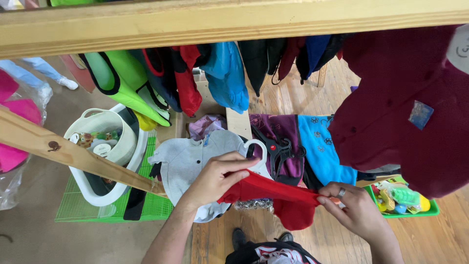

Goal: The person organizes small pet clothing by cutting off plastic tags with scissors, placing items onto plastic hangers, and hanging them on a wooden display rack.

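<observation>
Red garment [273,195] stretched taut, pinched between left hand [212,178] and right hand [354,208].

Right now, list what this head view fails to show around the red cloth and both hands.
- Red fabric garment: its kind is unclear; it is bunched between the left hand and right hand.
- White plastic hanger: lower part hidden behind the left hand and the cloth.
- Green plastic bin of toys: partly covered by the maroon hanging garment.
</observation>
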